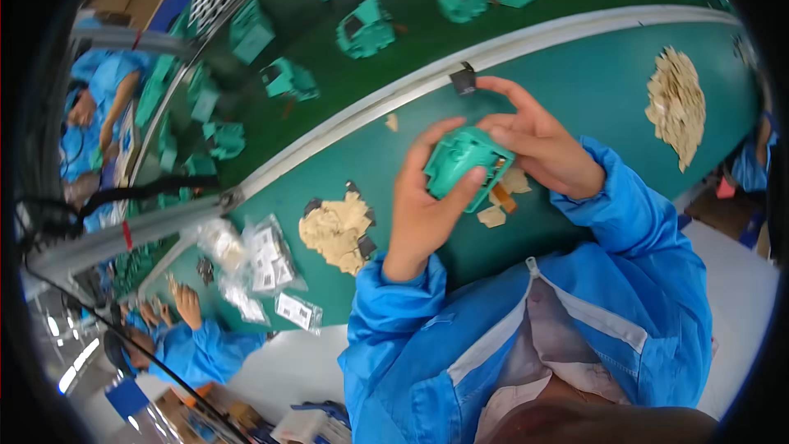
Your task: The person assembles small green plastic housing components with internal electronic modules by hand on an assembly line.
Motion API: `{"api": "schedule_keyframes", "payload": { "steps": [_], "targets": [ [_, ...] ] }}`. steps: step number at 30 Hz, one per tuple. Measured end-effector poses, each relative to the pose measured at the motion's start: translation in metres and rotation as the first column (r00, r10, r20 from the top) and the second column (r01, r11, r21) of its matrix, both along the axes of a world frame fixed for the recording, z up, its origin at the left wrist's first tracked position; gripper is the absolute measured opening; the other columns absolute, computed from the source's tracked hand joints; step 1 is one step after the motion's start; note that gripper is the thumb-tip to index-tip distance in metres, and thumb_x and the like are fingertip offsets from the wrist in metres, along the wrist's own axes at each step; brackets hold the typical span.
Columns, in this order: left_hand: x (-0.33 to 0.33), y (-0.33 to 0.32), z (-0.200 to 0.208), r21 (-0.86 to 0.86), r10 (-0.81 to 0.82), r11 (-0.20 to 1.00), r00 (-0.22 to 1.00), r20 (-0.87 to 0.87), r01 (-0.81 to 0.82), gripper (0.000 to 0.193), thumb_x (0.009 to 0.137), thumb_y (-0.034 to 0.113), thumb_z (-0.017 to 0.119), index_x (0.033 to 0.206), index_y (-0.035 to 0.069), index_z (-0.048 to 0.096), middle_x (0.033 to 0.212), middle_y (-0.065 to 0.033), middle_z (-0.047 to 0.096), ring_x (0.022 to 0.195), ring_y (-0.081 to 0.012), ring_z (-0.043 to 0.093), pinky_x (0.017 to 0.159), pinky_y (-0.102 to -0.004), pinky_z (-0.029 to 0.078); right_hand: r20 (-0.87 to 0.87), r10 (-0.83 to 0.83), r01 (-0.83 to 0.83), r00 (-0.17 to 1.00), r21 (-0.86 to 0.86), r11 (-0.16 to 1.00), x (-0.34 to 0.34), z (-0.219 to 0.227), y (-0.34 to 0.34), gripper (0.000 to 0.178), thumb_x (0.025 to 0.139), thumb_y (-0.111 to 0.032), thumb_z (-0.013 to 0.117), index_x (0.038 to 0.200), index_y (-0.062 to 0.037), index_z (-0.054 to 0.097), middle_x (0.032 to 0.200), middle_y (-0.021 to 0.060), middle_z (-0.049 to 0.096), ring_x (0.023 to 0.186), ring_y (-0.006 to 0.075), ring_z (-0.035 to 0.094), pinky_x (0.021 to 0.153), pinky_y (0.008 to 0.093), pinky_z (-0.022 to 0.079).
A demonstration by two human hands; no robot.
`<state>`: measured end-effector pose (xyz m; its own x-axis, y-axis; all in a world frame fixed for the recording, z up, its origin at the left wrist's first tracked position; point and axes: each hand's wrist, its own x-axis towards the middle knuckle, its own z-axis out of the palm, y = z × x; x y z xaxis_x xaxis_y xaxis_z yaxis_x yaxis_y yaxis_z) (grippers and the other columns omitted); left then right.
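A green plastic housing (pixel 462 158) is tilted up above the table, gripped by my left hand (pixel 427 214) with the thumb across its near side. The fingers of my right hand (pixel 546 144) close on its upper right edge, while the index finger stretches toward a small black piece (pixel 463 80) at the rail. Whether that fingertip touches the black piece, I cannot tell. An orange-brown strip (pixel 504 199) shows below the housing. Beside it lie some beige pieces (pixel 492 216), partly hidden by the housing and my hand.
Beyond the metal rail (pixel 353 119), a green belt carries several green housings (pixel 366 26). Beige pieces form a left pile (pixel 335 230), with black bits around it, and a right pile (pixel 678 103). Clear plastic bags (pixel 267 255) lie at left. Co-workers (pixel 193 345) sit along the left.
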<state>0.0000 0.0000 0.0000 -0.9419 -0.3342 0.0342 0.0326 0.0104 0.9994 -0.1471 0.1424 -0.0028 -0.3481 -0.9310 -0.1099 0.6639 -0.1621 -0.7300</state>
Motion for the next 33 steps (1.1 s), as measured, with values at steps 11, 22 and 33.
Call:
{"api": "schedule_keyframes", "payload": {
  "steps": [11,22,33],
  "targets": [
    [-0.009,0.021,-0.005,0.461,0.178,0.871,0.984,0.033,-0.173,0.045,0.088,0.001,0.071,0.126,0.006,0.047,0.11,-0.0054,0.059,0.101,-0.0117,0.059,0.084,-0.0259,0.052,-0.469,-0.042,0.09,0.882,0.079,0.993,-0.004,-0.004,0.014,0.08,0.094,-0.007,0.064,0.154,-0.011,0.011,0.118,0.0142,0.057,0.1,0.0134,0.058,0.089,0.0279,0.047],
    [-0.005,0.023,-0.005,0.635,0.138,0.772,0.984,-0.117,-0.033,0.056,0.093,-0.004,0.06,0.142,0.002,0.034,0.122,-0.013,0.059,0.112,-0.0177,0.058,0.096,-0.032,0.05,-0.506,-0.134,0.151,0.852,-0.008,0.989,-0.015,0.008,0.019,0.083,0.09,-0.001,0.065,0.154,-0.0127,0.013,0.122,0.0142,0.056,0.093,0.0103,0.057,0.077,0.0238,0.048],
    [-0.011,0.04,-0.016,-0.762,0.071,0.484,0.887,-0.455,-0.43,0.046,0.077,-0.001,0.076,0.12,0.005,0.061,0.1,-0.0105,0.067,0.088,-0.0235,0.065,0.085,-0.0383,0.051,-0.254,-0.144,0.169,0.956,0.078,0.983,-0.02,0.006,0.021,0.075,0.097,-0.013,0.063,0.154,-0.0125,0.015,0.132,0.0137,0.053,0.113,0.0173,0.055,0.089,0.032,0.049]
  ]
}}
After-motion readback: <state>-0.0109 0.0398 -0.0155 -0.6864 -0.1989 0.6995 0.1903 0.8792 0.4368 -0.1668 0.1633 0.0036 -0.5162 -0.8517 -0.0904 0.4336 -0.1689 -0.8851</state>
